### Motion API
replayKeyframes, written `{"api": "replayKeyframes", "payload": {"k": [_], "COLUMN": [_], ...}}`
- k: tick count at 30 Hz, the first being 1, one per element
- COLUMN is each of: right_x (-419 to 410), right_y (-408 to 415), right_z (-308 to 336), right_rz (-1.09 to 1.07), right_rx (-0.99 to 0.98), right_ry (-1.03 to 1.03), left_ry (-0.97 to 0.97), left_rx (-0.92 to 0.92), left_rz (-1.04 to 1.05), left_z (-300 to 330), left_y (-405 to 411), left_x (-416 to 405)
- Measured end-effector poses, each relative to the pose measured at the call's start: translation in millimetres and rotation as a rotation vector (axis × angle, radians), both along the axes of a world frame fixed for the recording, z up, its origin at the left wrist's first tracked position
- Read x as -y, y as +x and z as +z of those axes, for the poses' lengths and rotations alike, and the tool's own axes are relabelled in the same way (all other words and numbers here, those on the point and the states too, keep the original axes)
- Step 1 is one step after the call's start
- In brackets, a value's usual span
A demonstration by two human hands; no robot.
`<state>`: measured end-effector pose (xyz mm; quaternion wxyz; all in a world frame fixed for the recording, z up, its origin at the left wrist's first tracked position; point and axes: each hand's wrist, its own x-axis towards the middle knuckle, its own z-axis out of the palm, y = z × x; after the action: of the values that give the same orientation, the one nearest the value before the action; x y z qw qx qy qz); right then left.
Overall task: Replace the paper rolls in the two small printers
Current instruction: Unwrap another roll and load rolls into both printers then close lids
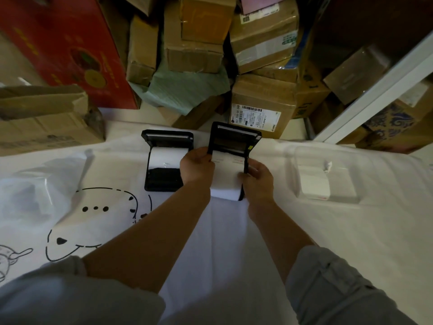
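— Operator, state the camera position.

— I have one view only, a wide-angle head camera worn by the person. It looks forward and steeply down over both forearms onto the white cloth (304,231).

— Range?

— Close. The left hand (196,164) and right hand (256,177) sit near frame centre, at arm's reach. The stacked cardboard boxes (262,102) fill the upper edge, beyond the cloth.

— Overlap with other views?

— I cannot report any; a single view is supplied. Straight lines bow toward the frame edges.
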<state>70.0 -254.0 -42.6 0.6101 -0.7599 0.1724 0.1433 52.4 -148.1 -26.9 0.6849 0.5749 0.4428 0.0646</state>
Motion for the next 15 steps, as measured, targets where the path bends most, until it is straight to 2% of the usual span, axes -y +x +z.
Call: {"api": "replayKeyframes", "payload": {"k": [3,7,8,10,15], "right_x": [4,4,5,8,12], "right_y": [4,4,4,3,2], "right_z": [-1,-3,-5,-6,-9], "right_rz": [0.011,0.214,0.279,0.356,0.349], "right_rx": [0.026,0.254,0.284,0.289,0.263], "right_ry": [-0.037,-0.3,-0.372,-0.427,-0.393], "left_ry": [0.296,1.068,1.207,1.319,1.281], "left_rx": [-0.029,-0.013,-0.014,-0.059,-0.085], "left_rz": [-0.177,-0.551,-0.655,-0.803,-0.863], "left_z": [-8,-13,-15,-18,-20], "left_y": [-4,-16,-18,-22,-29], "left_x": [2,2,1,-3,-12]}}
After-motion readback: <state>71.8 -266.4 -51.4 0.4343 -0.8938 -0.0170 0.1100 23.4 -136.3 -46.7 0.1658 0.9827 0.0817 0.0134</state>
